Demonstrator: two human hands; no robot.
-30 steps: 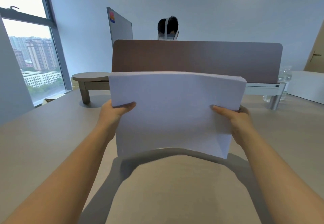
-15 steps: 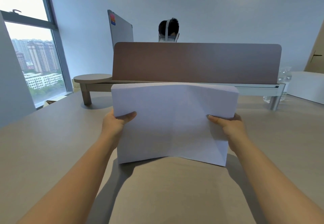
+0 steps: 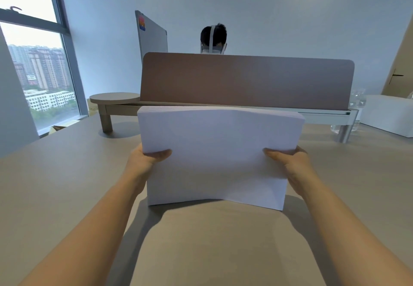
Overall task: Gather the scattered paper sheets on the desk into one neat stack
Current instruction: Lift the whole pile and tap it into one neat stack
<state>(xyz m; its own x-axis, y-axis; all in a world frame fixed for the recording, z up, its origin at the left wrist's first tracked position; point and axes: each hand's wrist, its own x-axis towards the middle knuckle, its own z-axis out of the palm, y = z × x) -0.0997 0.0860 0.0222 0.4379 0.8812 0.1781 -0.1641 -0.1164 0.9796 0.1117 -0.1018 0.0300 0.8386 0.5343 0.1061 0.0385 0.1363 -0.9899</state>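
A stack of white paper sheets point(image 3: 216, 153) stands upright on its long edge in the middle of the beige desk point(image 3: 67, 185), its face bowed slightly toward me. My left hand point(image 3: 145, 160) grips the stack's left side, thumb across the front. My right hand point(image 3: 290, 162) grips the right side in the same way. The stack's lower edge is at the desk surface; whether it touches I cannot tell. The fingers behind the paper are hidden.
A brown divider panel point(image 3: 245, 79) on a low shelf point(image 3: 116, 102) runs across the far edge of the desk. A person's head point(image 3: 213, 37) shows behind it. A white box point(image 3: 388, 113) and a clear bottle point(image 3: 356, 104) stand at the far right. A window point(image 3: 33, 62) is on the left.
The stack came down from a raised position to the desk between 1.0 s and 0.5 s ago, and its top edges look more even. Both hands keep the same grip.
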